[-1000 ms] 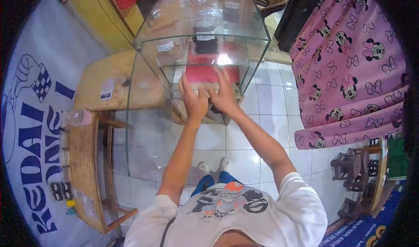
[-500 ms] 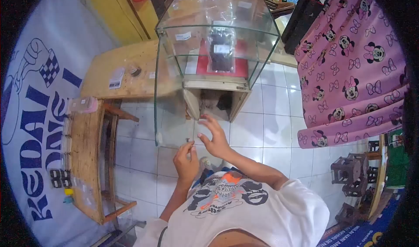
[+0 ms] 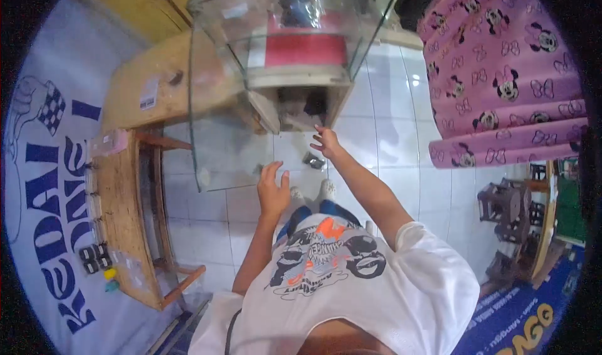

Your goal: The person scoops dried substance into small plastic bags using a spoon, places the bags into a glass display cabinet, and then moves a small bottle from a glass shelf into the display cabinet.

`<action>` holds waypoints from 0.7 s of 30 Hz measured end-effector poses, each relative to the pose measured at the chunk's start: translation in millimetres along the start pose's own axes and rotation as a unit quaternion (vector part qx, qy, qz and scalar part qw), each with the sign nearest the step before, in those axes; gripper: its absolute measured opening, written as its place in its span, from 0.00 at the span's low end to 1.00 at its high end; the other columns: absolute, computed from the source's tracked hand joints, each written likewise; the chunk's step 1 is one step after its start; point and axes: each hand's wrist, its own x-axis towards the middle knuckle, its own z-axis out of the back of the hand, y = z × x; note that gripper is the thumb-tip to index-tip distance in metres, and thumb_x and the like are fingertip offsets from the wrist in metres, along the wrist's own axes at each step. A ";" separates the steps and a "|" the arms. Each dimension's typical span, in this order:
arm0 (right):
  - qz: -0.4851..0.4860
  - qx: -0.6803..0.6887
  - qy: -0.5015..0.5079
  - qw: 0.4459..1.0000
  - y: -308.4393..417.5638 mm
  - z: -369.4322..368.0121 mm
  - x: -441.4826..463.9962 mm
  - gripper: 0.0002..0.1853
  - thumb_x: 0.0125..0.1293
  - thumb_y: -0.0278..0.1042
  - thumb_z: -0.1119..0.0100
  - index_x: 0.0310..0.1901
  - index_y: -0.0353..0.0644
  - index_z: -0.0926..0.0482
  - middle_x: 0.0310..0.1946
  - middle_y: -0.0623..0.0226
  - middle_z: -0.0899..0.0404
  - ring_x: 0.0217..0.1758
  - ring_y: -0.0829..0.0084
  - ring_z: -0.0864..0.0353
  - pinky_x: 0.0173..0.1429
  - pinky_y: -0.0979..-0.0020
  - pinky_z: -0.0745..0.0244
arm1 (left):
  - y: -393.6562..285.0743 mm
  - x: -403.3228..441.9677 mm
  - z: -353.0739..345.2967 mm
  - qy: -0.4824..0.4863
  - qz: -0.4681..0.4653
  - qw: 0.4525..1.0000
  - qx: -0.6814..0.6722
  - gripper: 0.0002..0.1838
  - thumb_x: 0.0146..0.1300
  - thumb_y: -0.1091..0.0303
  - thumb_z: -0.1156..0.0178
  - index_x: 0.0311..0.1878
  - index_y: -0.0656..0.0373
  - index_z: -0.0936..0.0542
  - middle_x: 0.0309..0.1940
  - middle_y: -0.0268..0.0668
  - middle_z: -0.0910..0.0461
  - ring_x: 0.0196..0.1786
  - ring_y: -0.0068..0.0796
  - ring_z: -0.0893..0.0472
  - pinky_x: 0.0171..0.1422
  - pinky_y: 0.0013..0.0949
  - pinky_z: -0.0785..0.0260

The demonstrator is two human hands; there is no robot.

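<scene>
Mid-frame, left hand point(image 3: 274, 192) is hanging released near edge of glass door point(image 3: 219, 157); right hand point(image 3: 327, 144), grip unclear, is hovering by dark object point(image 3: 313, 161), open floor point(image 3: 395, 148) spreading rightward

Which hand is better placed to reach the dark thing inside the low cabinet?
Probably the right hand: it appears nearer the dark thing, while the left hand is farther back, near the glass panel.

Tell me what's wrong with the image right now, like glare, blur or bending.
Head view: the frame's corners are black and the banner looks bowed, likely from a wide lens; head view: glare spots on the floor; head view: the glass case is smeared, its labels unreadable; head view: the dark thing by the right hand is too blurred to name.
</scene>
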 end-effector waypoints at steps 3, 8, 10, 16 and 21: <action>-0.044 0.011 -0.056 0.997 -31.4 41.6 -19.3 0.21 0.62 0.40 0.41 0.55 0.42 0.29 0.56 0.62 0.31 0.60 0.62 0.33 0.55 0.51 0.29 | 22.0 3.0 -17.3 0.033 -0.041 0.998 0.035 0.16 0.59 0.72 0.39 0.52 0.59 0.22 0.50 0.44 0.22 0.53 0.44 0.23 0.53 0.39 0.27; -0.044 -0.043 -0.109 0.992 -91.8 98.7 -55.2 0.15 0.62 0.38 0.41 0.48 0.41 0.25 0.36 0.65 0.27 0.38 0.69 0.28 0.39 0.63 0.25 | 26.0 -3.6 -36.3 0.100 -0.049 0.994 0.017 0.16 0.59 0.70 0.39 0.50 0.62 0.22 0.49 0.49 0.22 0.53 0.51 0.23 0.60 0.43 0.33; -0.072 -0.036 -0.114 0.990 -111.2 114.0 -70.0 0.14 0.62 0.38 0.41 0.45 0.40 0.23 0.33 0.66 0.27 0.35 0.70 0.28 0.35 0.64 0.26 | 36.4 -7.7 -46.2 0.130 -0.045 0.990 0.019 0.15 0.58 0.70 0.39 0.50 0.63 0.22 0.48 0.49 0.22 0.53 0.51 0.23 0.60 0.43 0.33; -0.076 -0.032 -0.121 0.989 -146.9 145.1 -96.9 0.13 0.61 0.38 0.39 0.44 0.40 0.23 0.34 0.65 0.28 0.36 0.71 0.29 0.30 0.68 0.32 | 57.9 -34.2 -72.3 0.213 -0.055 0.975 0.018 0.16 0.58 0.70 0.39 0.50 0.62 0.21 0.48 0.49 0.22 0.53 0.51 0.23 0.60 0.42 0.32; -0.073 -0.073 -0.109 0.989 -146.5 159.9 -112.7 0.22 0.64 0.40 0.42 0.57 0.39 0.26 0.53 0.64 0.26 0.57 0.64 0.30 0.49 0.60 0.27 | 87.7 -63.8 -95.7 0.232 -0.036 0.970 0.067 0.16 0.58 0.68 0.40 0.50 0.60 0.21 0.49 0.49 0.22 0.54 0.50 0.23 0.61 0.42 0.33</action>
